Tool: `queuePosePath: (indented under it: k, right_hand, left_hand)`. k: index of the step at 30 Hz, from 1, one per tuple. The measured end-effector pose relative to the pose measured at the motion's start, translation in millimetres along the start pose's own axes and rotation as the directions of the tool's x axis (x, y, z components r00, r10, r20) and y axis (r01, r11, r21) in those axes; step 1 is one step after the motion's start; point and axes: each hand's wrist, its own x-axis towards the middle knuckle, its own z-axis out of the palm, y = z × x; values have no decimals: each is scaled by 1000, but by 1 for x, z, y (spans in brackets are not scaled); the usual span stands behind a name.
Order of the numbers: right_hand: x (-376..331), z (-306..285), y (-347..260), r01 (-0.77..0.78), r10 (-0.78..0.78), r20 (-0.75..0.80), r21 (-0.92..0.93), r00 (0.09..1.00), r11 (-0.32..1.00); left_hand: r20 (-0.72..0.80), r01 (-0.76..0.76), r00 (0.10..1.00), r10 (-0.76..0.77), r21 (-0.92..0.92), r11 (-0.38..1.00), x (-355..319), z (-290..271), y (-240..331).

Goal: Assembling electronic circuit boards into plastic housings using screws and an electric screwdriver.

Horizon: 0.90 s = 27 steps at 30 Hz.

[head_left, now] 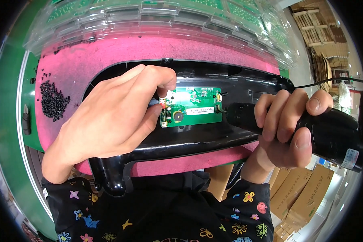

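Board point(191, 107), green, lies seated in black housing point(181, 141) on pink foam point(109, 52); its long axis runs 9 to 3 o'clock. Left hand point(113, 117) sits at the board's 9 o'clock end, thumb and forefinger pinched together at that edge; what small part they grip, if any, cannot be told. Right hand point(288, 129) is fully closed round black driver point(310, 129), which points from 3 o'clock toward the board's right edge, tip near it; contact not clear. Left hand is the nearer one, touching the board. White oblong label point(200, 111) lies along the board's lower middle. Small white label point(350, 158) sits on the driver's rear, at 4 o'clock. Screw pile point(52, 101), black, lies at 9 o'clock on the foam. Clear trays point(169, 16) stack at 12 o'clock. Brown cartons point(302, 193) stand at 4 o'clock.
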Motion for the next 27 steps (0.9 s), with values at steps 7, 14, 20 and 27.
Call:
queuePosePath:
  k: [7,14,20,27]
  right_hand:
    - [0,-1,0,-2,1,23,43,1000,999]
    - [-3,21,8,116,-81,-107,373,991,921]
    - [-7,37,3,60,-23,-100,390,995,919]
    - [-7,35,5,85,-58,-73,466,996,881]
  left_hand:
    - [-6,-9,1000,9,16,1000,0,0,-1]
    - [90,-142,987,131,131,981,1,-3,-2]
    - [-25,-238,971,240,65,969,0,6,-8]
    - [1,-236,972,236,-5,972,3,5,-5]
